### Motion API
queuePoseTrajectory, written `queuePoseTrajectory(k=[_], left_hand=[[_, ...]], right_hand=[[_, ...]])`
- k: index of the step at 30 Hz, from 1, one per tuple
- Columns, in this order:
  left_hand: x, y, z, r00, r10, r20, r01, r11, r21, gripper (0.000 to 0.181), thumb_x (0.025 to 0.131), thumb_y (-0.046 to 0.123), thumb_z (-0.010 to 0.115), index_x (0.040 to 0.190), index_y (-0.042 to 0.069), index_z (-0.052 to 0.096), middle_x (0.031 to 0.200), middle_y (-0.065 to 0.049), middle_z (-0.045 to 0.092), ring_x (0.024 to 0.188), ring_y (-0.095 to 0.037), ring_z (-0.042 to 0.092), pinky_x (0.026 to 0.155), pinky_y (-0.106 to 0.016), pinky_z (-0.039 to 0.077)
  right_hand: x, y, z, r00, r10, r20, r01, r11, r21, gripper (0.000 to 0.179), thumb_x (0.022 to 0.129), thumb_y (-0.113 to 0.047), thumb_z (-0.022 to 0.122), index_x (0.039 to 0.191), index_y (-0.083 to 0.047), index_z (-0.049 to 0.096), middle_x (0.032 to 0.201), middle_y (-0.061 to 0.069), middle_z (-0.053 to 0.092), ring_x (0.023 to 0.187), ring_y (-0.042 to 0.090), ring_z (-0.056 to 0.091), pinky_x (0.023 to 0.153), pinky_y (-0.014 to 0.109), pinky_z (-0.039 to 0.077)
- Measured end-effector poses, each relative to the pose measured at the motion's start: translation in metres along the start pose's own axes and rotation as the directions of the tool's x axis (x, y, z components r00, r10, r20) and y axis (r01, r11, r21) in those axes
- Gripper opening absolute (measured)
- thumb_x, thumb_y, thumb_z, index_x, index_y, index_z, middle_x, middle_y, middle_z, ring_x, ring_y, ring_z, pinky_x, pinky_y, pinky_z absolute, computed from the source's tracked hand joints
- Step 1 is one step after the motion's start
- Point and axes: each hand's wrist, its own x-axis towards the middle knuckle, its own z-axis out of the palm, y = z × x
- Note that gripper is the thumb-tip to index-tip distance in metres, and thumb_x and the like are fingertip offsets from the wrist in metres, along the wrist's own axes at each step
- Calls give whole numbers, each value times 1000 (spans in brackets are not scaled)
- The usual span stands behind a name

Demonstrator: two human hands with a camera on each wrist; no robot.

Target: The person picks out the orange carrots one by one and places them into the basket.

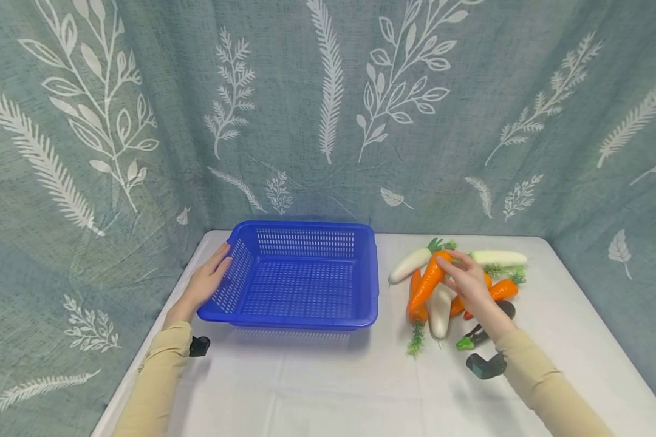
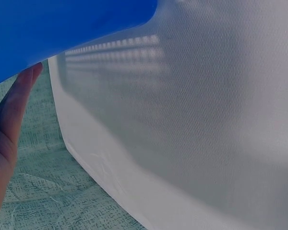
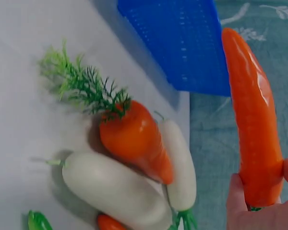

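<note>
My right hand (image 1: 467, 279) pinches an orange carrot (image 1: 430, 280) by its thick leafy end. In the right wrist view the held carrot (image 3: 254, 120) points its tip upward, thumb and fingers on either side of its base. Below it in the head view are another carrot (image 1: 417, 317) with green fronds and a white radish (image 1: 440, 312). My left hand (image 1: 203, 284) rests with extended fingers against the left side of a blue plastic basket (image 1: 305, 323). The left wrist view has those fingers (image 2: 20, 98) lying flat along the basket's outer side.
Another white radish (image 1: 410, 265) lies behind the pile, and a pale one (image 1: 500, 259) at the back right. More carrots (image 1: 504, 290) and a dark eggplant (image 1: 506, 308) lie around my right wrist. A patterned curtain (image 1: 300, 121) hangs behind the white table (image 1: 306, 388).
</note>
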Motion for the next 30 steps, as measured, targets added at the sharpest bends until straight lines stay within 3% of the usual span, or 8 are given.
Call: queuePoseTrajectory(k=[11,23,30], left_hand=[[1,-2,1,1000,-5,5,5,1000,-7,59,108,33,30,151,-7,21,159,-23,16,145,-43,13,117,-56,13],[1,0,0,1000,-7,10,7,1000,-16,60,108,33,30,151,-7,21,158,-23,15,145,-44,13,116,-57,13],[1,0,0,1000,-13,18,13,1000,-21,59,108,33,30,151,-7,20,159,-23,15,145,-43,13,117,-57,12]], right_hand=[[3,0,22,999,-29,-14,30,999,20,61,99,-21,60,148,1,33,139,17,41,92,2,56,92,24,51],[4,-4,50,1000,-17,-5,18,999,35,56,99,-21,59,147,-2,36,138,15,43,100,11,54,105,36,44],[7,-7,69,999,-54,-4,54,990,129,52,98,-13,60,142,4,39,122,14,49,82,5,59,83,22,54]])
